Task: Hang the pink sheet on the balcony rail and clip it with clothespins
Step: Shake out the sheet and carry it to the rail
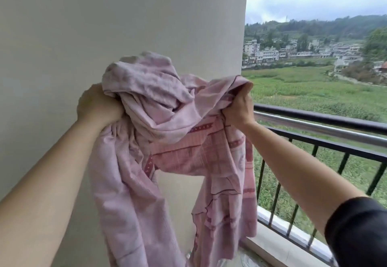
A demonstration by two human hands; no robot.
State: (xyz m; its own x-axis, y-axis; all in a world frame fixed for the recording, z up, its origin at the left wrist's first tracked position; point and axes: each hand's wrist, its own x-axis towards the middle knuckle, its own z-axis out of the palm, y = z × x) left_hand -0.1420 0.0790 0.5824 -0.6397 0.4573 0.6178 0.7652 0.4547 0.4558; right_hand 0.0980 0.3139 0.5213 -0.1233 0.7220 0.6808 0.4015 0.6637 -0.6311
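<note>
Gripping the bunched, patterned pink sheet (167,124), both hands, left (98,105) and right (238,107), hold it aloft.

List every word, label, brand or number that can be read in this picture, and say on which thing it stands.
None can be read.
Pink sheet: it carries a printed pattern of darker bands and blocks, but no letters show.
Distant buildings: too small and blurred to show any sign.
Balcony rail and wall: no markings visible.
</note>
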